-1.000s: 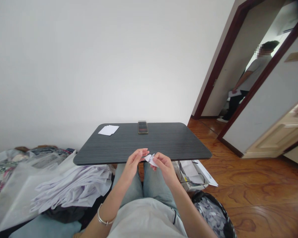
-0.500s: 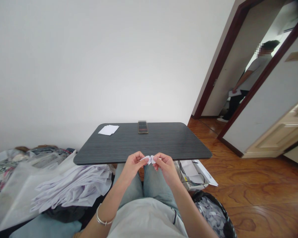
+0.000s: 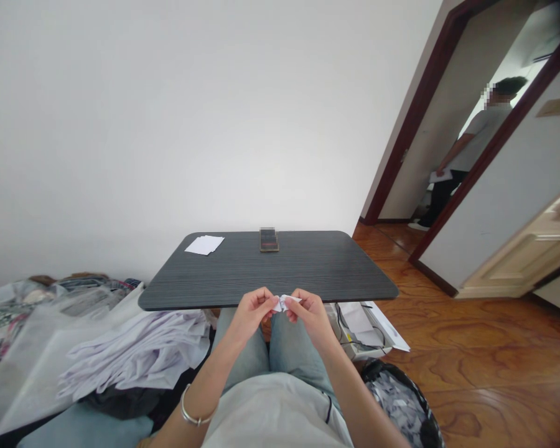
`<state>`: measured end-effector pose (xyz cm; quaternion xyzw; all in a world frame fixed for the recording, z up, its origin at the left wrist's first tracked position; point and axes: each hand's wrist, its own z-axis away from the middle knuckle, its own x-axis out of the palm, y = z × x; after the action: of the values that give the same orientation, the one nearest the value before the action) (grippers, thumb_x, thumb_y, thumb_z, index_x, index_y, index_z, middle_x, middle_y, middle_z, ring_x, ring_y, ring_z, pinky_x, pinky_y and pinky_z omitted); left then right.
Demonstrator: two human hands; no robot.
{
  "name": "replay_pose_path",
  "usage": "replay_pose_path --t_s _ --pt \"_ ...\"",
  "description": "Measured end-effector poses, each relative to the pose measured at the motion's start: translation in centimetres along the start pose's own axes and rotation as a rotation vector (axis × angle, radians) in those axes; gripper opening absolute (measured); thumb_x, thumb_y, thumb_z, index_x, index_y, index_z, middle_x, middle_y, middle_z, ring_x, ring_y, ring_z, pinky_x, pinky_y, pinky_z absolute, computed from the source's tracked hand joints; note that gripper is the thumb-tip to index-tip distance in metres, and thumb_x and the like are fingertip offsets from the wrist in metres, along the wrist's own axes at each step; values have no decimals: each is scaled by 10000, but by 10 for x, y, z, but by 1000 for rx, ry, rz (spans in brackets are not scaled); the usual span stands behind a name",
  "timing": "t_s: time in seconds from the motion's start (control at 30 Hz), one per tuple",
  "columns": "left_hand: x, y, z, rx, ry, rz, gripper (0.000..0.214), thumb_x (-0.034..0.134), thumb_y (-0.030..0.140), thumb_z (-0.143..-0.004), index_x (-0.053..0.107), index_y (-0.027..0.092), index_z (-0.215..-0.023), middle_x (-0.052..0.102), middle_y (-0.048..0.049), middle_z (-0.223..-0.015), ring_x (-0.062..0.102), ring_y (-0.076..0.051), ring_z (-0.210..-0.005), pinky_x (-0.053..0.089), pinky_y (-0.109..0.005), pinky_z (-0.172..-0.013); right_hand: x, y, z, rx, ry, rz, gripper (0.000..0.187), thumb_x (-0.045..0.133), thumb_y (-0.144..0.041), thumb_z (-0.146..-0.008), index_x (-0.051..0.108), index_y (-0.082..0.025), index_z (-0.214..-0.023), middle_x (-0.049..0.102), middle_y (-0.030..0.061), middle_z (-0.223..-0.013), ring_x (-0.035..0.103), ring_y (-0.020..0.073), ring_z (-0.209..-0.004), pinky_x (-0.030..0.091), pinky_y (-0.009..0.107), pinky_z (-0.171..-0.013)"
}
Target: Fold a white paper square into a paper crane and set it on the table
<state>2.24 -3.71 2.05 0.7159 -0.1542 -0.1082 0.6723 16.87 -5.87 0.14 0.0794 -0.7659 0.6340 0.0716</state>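
Observation:
Between my two hands is a small piece of white paper, folded or crumpled, held just off the near edge of the dark table. My left hand pinches its left side between thumb and fingers. On the other side, the thumb and fingers of my right hand close on the right part. The fingertips nearly meet, so much of the paper is covered. Whether it is one piece or two I cannot tell.
White paper sheets and a phone lie on the table. To the left are heaped white cloth and plastic bags. At right stand a box with cables and a black bag of paper scraps. A person stands beyond the doorway.
My fingers have shifted slightly on the paper, and its right part now lies flatter and points outward over my right hand. The table items have stayed in place.

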Motion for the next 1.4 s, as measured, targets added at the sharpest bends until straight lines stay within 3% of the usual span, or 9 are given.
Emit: replay_pose_path --t_s 0.43,1.4 --pt "-1 -2 1 0 2 -35 359 634 477 -700 503 153 -620 484 51 -489 362 -50 -401 232 -181 -404 -2 -2 0 -36 -39 -9 327 642 -418 -726 500 -181 -551 489 -43 -457 379 73 -402 287 208 -420" --pt "-9 10 2 17 -28 -171 362 600 479 -714 472 155 -616 469 59 -477 325 -39 -382 218 -181 -386 -4 -3 2 -108 -5 13 328 620 -396 -747 475 -181 -547 481 -44 -452 379 73 -406 293 200 -422"
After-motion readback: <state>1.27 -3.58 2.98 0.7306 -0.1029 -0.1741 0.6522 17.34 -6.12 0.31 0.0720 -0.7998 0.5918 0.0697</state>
